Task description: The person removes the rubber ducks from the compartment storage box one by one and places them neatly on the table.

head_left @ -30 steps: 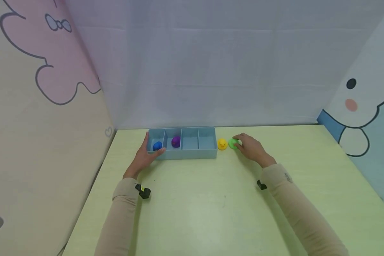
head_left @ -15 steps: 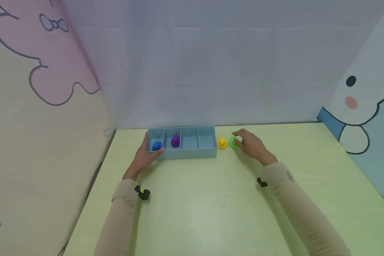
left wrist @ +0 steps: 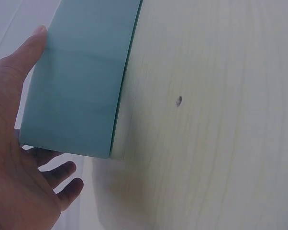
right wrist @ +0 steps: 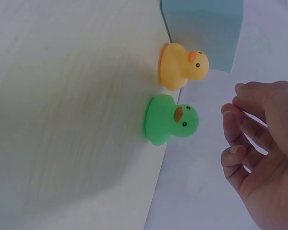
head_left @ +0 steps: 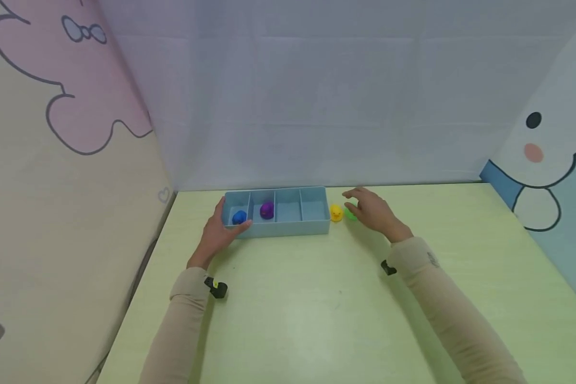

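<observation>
right hand (right wrist: 259, 143) lifted off green duck (right wrist: 170, 120), fingers apart, empty, seemingly drifting toward yellow duck (right wrist: 182, 66). left hand (head_left: 221, 232) unchanged, clamped on tray (head_left: 288, 228) corner.

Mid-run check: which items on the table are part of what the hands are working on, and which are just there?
In play:
- green duck, under the right hand, not gripped
- yellow duck, beside the tray's right end
- blue divided tray, left hand holds its left end
- blue toy and purple toy, in the two left compartments

Just there:
- green table
- cartoon wall panels
</observation>
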The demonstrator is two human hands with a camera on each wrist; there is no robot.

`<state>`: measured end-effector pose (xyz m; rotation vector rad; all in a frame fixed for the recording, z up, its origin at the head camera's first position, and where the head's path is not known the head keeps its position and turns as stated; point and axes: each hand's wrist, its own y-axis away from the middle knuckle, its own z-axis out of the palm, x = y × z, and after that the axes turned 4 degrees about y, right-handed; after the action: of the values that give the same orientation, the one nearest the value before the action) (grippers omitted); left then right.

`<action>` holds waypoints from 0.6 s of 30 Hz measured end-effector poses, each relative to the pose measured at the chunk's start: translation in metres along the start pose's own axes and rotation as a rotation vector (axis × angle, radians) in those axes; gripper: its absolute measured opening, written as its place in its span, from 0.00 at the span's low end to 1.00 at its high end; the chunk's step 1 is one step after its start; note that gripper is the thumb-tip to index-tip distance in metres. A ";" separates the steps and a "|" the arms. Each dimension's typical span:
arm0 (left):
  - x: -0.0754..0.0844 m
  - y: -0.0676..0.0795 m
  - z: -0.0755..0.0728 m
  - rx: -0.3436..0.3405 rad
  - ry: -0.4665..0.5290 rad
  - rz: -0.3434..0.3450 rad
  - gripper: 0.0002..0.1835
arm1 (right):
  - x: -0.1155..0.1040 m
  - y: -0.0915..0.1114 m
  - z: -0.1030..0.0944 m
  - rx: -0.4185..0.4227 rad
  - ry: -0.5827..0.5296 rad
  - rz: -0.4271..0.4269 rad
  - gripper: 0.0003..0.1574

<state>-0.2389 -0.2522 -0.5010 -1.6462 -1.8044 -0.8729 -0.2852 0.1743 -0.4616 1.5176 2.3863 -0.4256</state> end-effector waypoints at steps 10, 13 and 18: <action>-0.003 -0.008 -0.004 0.012 -0.071 0.027 0.68 | -0.025 -0.018 0.002 0.005 0.021 -0.033 0.23; -0.006 -0.007 -0.001 0.004 -0.075 0.019 0.68 | -0.030 -0.020 0.007 0.009 0.010 -0.058 0.22; -0.001 -0.007 0.006 -0.013 -0.086 0.018 0.68 | -0.037 -0.023 0.008 0.032 -0.005 -0.105 0.21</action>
<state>-0.2456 -0.2487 -0.5062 -1.7298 -1.8418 -0.8195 -0.2901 0.1314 -0.4528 1.4070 2.4744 -0.4927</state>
